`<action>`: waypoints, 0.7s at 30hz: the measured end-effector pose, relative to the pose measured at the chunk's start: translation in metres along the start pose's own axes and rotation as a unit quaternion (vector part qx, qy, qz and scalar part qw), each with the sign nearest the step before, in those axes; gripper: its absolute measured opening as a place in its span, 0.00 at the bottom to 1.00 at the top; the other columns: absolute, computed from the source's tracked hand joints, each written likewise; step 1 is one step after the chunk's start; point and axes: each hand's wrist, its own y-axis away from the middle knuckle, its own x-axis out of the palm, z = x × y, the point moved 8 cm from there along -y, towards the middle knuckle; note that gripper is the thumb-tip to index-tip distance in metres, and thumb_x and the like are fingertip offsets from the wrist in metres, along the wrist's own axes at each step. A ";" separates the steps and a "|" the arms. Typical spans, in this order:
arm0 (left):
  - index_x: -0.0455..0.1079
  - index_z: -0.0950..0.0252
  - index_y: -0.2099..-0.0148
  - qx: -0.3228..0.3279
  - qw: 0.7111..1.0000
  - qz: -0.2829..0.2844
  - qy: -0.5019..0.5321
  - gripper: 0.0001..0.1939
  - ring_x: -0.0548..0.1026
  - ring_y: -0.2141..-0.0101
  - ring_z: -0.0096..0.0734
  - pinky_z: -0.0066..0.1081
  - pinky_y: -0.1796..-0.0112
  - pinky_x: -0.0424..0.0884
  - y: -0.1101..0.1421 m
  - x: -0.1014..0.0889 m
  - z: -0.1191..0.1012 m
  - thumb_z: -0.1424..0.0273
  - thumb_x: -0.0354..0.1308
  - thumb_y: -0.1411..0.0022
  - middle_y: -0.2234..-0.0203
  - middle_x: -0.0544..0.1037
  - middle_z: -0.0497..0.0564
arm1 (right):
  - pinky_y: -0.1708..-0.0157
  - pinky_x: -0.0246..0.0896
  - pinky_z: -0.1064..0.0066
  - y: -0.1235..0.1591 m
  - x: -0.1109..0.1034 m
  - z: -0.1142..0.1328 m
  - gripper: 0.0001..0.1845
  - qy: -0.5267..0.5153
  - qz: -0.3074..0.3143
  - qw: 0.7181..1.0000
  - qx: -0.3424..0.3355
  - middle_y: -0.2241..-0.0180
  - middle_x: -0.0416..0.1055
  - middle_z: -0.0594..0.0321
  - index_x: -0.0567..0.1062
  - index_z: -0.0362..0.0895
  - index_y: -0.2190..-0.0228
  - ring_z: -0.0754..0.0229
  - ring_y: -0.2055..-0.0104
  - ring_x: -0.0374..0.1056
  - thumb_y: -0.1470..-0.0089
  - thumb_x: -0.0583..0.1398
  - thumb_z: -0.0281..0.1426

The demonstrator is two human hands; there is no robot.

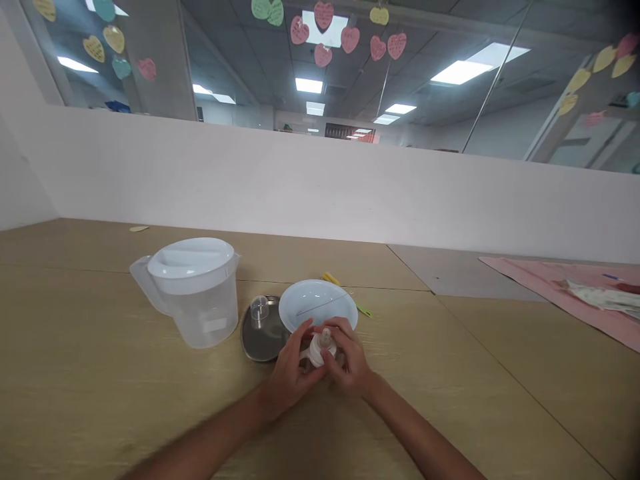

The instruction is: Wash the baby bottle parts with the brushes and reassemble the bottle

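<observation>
A head-worn camera looks down on a light wooden desk (100,400) with a pale partition wall behind it. Two bare forearms reach in from the bottom edge and meet near the middle of the view.

The left hand (290,373) and the right hand (350,363) are cupped together around a small baby bottle (320,348), which stands upright on the desk between them. Both hands have a closed grip on it: the left hand's fingers wrap its left side and base, and the right hand's fingers curl over its collar and right side. The soft teat at the top pokes up between the fingertips. The bottle's lower body is mostly hidden by the hands.

Just behind the hands sits a white bowl (318,303), with a thin rod-like item resting across its inside. To the bowl's left, touching or slightly under its rim, lies a round metal tray (260,337), and a small clear cap (259,310) stands upright on it. Further left is a translucent plastic pitcher (197,297) with a white lid, its handle turned to the left. A yellow and green object (334,280) peeks out behind the bowl; what it is cannot be told.

At the far right, well apart from the hands, a pink cloth (565,287) lies on the desk with crumpled items on it. Paper hearts (323,15) are stuck on the glass above the partition.
</observation>
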 end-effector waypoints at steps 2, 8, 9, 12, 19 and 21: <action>0.52 0.63 0.42 0.026 1.000 -0.003 0.001 0.29 0.71 0.55 0.40 0.43 0.53 0.69 -0.001 -0.002 -0.007 0.61 0.56 0.43 0.52 0.68 0.59 | 0.57 0.60 0.58 0.003 -0.002 -0.004 0.21 0.015 -0.025 1.000 0.005 0.60 0.67 0.53 0.67 0.43 0.53 0.52 0.57 0.63 0.48 0.57 0.37; 0.54 0.62 0.44 0.078 0.996 -0.029 -0.011 0.26 0.70 0.56 0.38 0.40 0.55 0.70 -0.002 -0.005 -0.016 0.64 0.57 0.43 0.52 0.64 0.58 | 0.59 0.54 0.57 0.010 -0.015 -0.002 0.13 0.085 -0.105 0.991 -0.023 0.71 0.67 0.60 0.69 0.44 0.65 0.55 0.67 0.63 0.49 0.55 0.39; 0.54 0.61 0.44 0.085 0.996 -0.037 -0.015 0.27 0.70 0.55 0.39 0.40 0.55 0.69 -0.002 -0.005 -0.017 0.65 0.57 0.43 0.51 0.63 0.58 | 0.58 0.53 0.56 0.011 -0.018 -0.001 0.11 0.092 -0.116 0.989 -0.023 0.73 0.66 0.62 0.69 0.44 0.67 0.56 0.69 0.62 0.48 0.54 0.39; 0.53 0.61 0.44 0.096 0.994 -0.048 -0.023 0.27 0.69 0.54 0.39 0.40 0.55 0.69 -0.002 -0.005 -0.018 0.65 0.58 0.43 0.51 0.62 0.58 | 0.59 0.52 0.57 0.016 -0.024 -0.001 0.10 0.106 -0.149 0.983 -0.018 0.78 0.62 0.65 0.69 0.45 0.71 0.58 0.73 0.60 0.47 0.51 0.36; 0.53 0.63 0.44 0.086 0.995 -0.041 -0.027 0.28 0.70 0.58 0.36 0.39 0.57 0.70 -0.004 -0.002 -0.016 0.64 0.58 0.45 0.57 0.68 0.55 | 0.64 0.52 0.58 0.018 -0.031 0.017 0.09 0.157 -0.200 0.965 -0.058 0.77 0.62 0.61 0.67 0.46 0.78 0.56 0.72 0.59 0.50 0.53 0.35; 0.53 0.63 0.44 0.083 0.996 -0.029 -0.019 0.29 0.71 0.57 0.37 0.39 0.56 0.69 -0.004 -0.001 -0.015 0.63 0.57 0.44 0.56 0.69 0.56 | 0.65 0.53 0.56 0.016 -0.033 0.039 0.12 0.157 -0.223 0.961 -0.048 0.76 0.63 0.59 0.66 0.46 0.80 0.55 0.71 0.60 0.50 0.52 0.37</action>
